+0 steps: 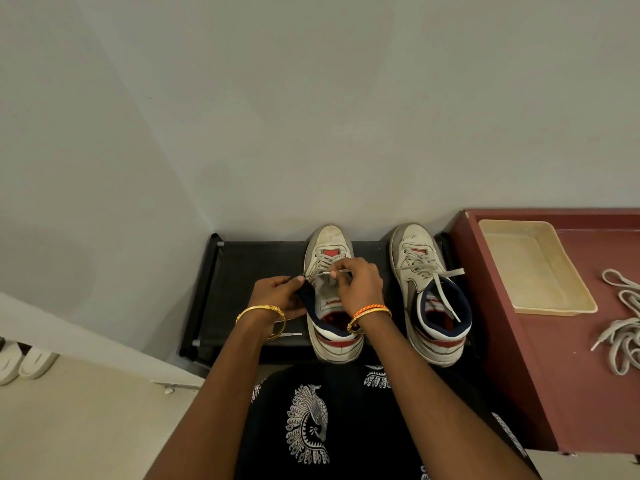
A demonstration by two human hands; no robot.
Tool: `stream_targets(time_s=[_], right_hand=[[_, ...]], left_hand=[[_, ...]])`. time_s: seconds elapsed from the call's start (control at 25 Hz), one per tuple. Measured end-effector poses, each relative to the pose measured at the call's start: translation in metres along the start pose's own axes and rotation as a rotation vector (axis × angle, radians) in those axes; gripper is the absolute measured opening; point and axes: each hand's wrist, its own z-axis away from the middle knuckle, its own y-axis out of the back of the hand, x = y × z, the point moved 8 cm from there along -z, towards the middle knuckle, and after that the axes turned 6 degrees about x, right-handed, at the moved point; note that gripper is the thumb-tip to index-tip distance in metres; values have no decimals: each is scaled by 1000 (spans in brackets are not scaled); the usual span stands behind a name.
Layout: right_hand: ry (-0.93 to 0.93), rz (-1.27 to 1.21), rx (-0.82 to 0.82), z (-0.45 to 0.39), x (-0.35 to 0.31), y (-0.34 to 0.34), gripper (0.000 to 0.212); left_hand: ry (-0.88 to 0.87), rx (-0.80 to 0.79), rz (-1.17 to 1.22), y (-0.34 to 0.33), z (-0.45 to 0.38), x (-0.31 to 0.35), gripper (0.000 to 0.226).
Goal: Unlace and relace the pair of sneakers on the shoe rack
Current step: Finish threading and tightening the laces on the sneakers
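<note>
Two white high-top sneakers with navy collars and red trim stand toes to the wall on a black shoe rack [242, 258]. My left hand [280, 294] grips the navy collar edge of the left sneaker [329, 244]. My right hand [356, 282] pinches the white tip of that shoe's lace [341, 271] above the upper eyelets. The lower eyelets are laced. The right sneaker [429, 299] stands alone, laced, with loose lace ends [446, 273] trailing over its collar.
A maroon table [519, 341] stands at the right, carrying a cream tray [533, 268] and a pile of spare laces [623, 327]. White shoes [24, 362] sit at far left on the floor. A grey wall backs the rack.
</note>
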Motion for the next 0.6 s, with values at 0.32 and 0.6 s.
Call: stream_targets(time_s=[0.32,0.6], right_hand=[[51,209,225,16,-10,8,16],[82,173,324,24,-19,3,14]], left_hand=[[194,-5,134,2,7,-3,23],[200,34,55,5,5,-4,11]])
